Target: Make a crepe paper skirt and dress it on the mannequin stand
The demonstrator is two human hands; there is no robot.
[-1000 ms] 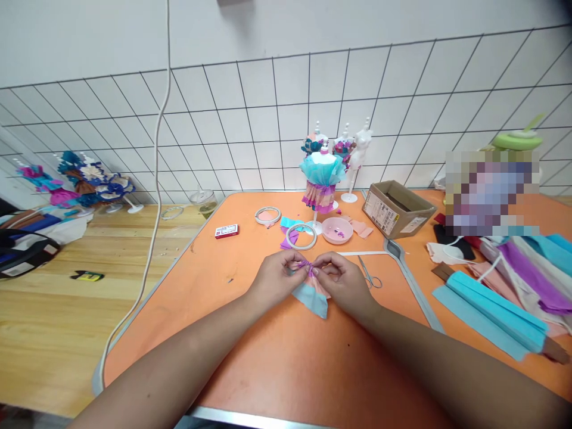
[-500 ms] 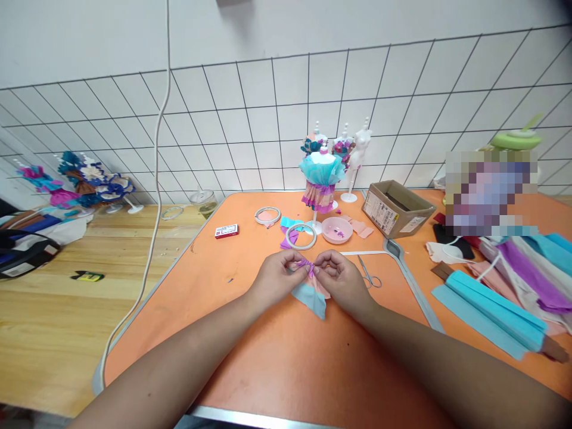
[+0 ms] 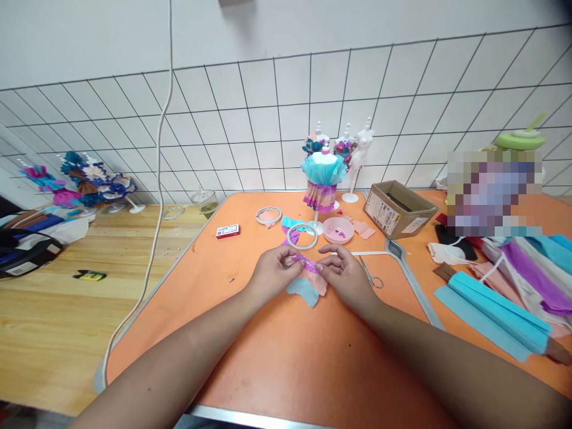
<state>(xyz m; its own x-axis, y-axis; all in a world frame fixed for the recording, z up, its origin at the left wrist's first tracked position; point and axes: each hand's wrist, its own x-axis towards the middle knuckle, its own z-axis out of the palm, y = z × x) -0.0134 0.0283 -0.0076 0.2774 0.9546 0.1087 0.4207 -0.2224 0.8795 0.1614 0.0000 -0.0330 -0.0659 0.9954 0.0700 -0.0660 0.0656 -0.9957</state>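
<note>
A small layered piece of crepe paper [image 3: 316, 282], purple along the top, then peach and light blue, hangs between my two hands above the orange table. My left hand [image 3: 273, 273] pinches its gathered purple top edge from the left. At the right end of the same edge, my right hand [image 3: 348, 275] grips with thumb and fingertips, the other fingers loosely curled. Fingers cover part of the edge. Just beyond the hands lies a roll of white tape [image 3: 289, 238]. Scissors [image 3: 376, 282] rest beside my right hand, partly hidden by it.
Behind stand small mannequins, one in a turquoise and purple paper dress [image 3: 324, 170]. A pink bowl [image 3: 338, 230], a cardboard box [image 3: 399, 208], a second tape roll [image 3: 269, 215] and a red-and-white small box [image 3: 227, 231] surround the work spot. Folded crepe paper [image 3: 496, 313] lies right; a white cable [image 3: 156, 196] hangs left.
The gathered purple edge is spread wider between my hands. My right hand's fingers have opened somewhat and moved slightly right. The paper's lower end has swung a little left and up.
</note>
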